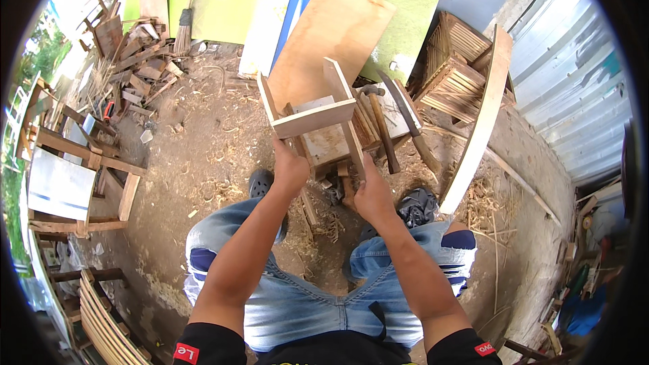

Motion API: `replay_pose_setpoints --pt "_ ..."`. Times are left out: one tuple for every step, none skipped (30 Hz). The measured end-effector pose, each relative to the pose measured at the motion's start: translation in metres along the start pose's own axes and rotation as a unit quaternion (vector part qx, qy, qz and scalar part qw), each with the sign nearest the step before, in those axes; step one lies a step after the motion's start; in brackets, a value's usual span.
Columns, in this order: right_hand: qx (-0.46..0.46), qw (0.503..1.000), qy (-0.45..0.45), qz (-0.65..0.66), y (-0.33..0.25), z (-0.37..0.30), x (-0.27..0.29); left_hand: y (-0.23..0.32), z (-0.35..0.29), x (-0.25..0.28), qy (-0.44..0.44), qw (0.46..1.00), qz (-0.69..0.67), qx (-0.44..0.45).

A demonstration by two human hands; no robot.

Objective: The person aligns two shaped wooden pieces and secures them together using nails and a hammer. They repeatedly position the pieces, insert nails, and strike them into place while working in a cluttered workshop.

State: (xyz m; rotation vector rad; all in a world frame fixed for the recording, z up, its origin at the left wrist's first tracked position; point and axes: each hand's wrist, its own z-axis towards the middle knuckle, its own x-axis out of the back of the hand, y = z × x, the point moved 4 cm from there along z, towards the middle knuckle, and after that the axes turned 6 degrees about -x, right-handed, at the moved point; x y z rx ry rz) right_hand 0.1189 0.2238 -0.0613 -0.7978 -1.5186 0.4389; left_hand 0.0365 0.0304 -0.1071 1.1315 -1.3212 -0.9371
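Both of my hands grip a pale wooden frame [314, 119], made of two side boards joined by a crosspiece, above a low wooden work stand [323, 143]. My left hand [291, 170] is closed on the near end of its left side, with the fingers partly hidden beneath. My right hand [373, 192] is wrapped round the near end of the right side board. Just right of the frame, a hammer [383, 128] with a wooden handle lies on the stand. Beside it is a long curved blade [400, 105] with a wooden handle.
A long pale board [478, 122] leans at the right, near slatted wooden pieces [451, 71]. Plywood [331, 40] stands behind the work stand. Scrap wood [138, 71] and a broom [184, 30] are at the far left. A chair-like wooden frame [101, 162] stands left. Shavings litter the floor.
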Motion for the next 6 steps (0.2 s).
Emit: replay_pose_setpoints --pt "-0.012 1.0 -0.009 -0.002 0.0013 0.0006 0.0002 -0.0019 0.0006 -0.0003 0.002 1.0 0.006 0.007" --pt "-0.014 1.0 -0.014 0.0 0.0022 0.0011 0.0001 -0.0034 0.001 -0.0004 0.005 1.0 0.01 0.011" --pt "-0.015 1.0 -0.013 0.002 0.0031 0.0015 -0.0003 -0.0036 0.001 -0.0013 0.011 1.0 0.007 0.008" --pt "-0.007 1.0 -0.008 0.007 0.0037 0.0017 -0.001 -0.0033 0.0004 -0.0029 0.018 1.0 0.003 0.003" --pt "0.0 1.0 -0.003 0.014 0.005 0.0021 -0.0014 -0.0039 0.0 -0.004 0.019 1.0 0.0 0.016" --pt "-0.003 1.0 -0.005 0.014 0.0078 0.0027 -0.0017 -0.0044 -0.0006 -0.0033 0.007 0.999 -0.044 0.021"
